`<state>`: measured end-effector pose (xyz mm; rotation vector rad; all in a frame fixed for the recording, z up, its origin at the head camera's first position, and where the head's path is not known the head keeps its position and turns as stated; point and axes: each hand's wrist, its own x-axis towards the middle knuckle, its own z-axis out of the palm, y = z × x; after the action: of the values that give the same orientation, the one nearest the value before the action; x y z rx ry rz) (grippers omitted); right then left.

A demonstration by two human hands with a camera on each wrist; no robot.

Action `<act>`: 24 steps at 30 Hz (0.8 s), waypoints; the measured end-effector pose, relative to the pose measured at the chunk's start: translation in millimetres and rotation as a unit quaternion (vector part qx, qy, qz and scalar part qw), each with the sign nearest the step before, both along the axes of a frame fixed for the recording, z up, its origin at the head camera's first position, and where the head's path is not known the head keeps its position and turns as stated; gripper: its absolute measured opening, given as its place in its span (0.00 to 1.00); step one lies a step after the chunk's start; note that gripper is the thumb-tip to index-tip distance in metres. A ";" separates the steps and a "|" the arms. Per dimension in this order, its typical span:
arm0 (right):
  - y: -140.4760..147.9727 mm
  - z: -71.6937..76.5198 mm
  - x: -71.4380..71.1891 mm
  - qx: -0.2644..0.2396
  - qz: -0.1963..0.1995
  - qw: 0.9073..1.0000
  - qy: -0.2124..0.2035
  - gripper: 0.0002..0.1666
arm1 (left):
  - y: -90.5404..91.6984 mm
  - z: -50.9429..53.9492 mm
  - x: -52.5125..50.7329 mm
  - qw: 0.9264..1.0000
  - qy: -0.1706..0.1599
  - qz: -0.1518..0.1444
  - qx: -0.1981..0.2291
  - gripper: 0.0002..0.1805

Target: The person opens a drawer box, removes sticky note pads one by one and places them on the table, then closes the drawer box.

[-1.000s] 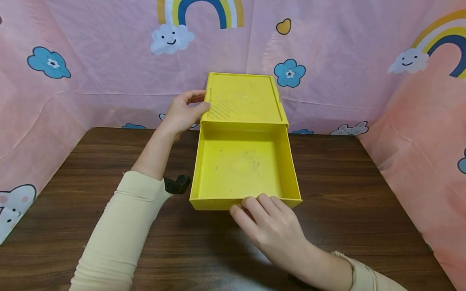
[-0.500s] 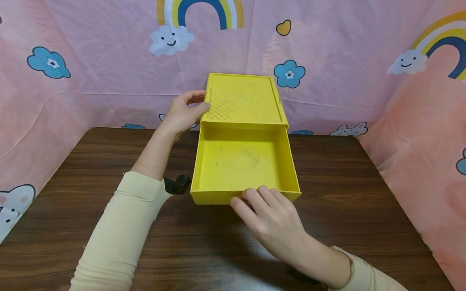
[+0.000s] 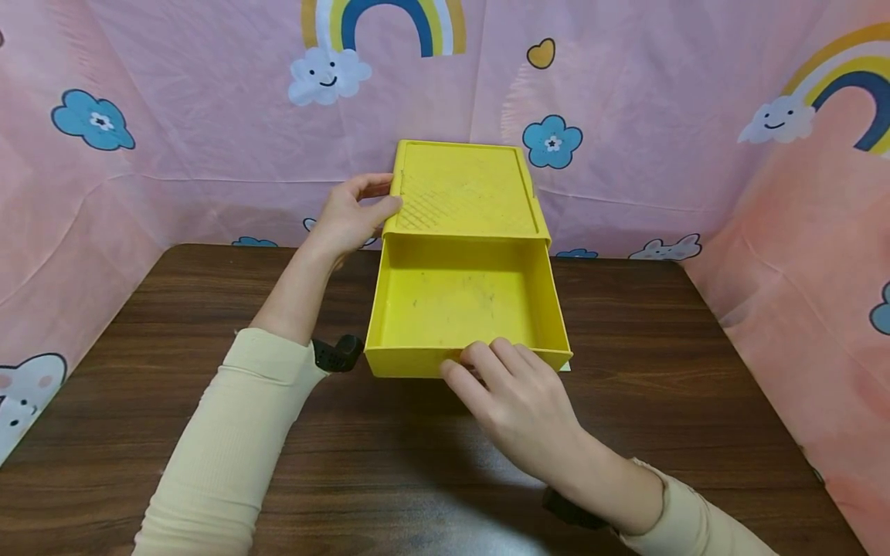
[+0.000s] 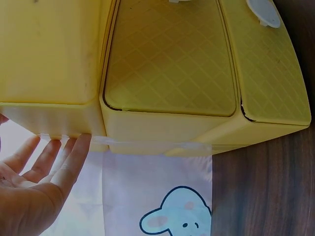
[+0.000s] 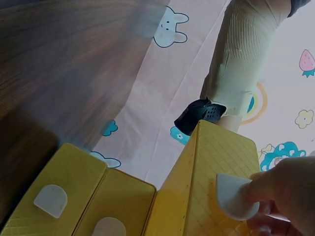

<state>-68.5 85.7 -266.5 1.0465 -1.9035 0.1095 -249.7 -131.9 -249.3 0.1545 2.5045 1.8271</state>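
A yellow drawer cabinet (image 3: pixel 466 189) stands at the back of the table, its top drawer (image 3: pixel 410 363) partly pulled out. Only dark scuffs mark the drawer's floor. My left hand (image 3: pixel 351 216) rests against the cabinet's upper left side, thumb at the top edge. In the left wrist view, the fingers (image 4: pixel 69 162) lie nearly straight with their tips touching the side. At the drawer front is my right hand (image 3: pixel 524 409); in the right wrist view it pinches the white handle (image 5: pixel 234 196) between thumb and fingers. The head view hides that handle.
Below the pulled-out drawer, lower drawers (image 5: pixel 74 172) with white handles stay flush in the cabinet. The dark wooden table (image 3: pixel 313 463) spreads around it. A pink patterned cloth (image 3: pixel 626 154) hangs close behind and along both sides.
The top drawer has slid inward, away from me, and its front has moved closer to the cabinet. My right hand has moved forward with it; the left hand has stayed in place.
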 end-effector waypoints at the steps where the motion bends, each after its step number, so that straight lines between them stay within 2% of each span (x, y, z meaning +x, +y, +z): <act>1: -0.1 0.0 -0.7 -0.001 0.000 1.000 -0.002 0.16 | 0.0 0.0 0.0 1.000 0.000 0.000 0.000 0.28; 12: -0.4 -9.2 -17.4 -0.021 0.003 0.999 -0.029 0.15 | -0.5 0.3 2.5 1.000 0.002 0.001 -0.008 0.28; 24: 0.1 -14.4 -34.8 -0.029 -0.003 0.998 -0.051 0.10 | 0.0 -0.2 0.5 1.000 0.005 0.005 -0.007 0.28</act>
<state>-103.3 85.8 -280.9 1.0131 -1.9834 0.2168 -249.2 -131.9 -249.5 0.1529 2.5294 1.8163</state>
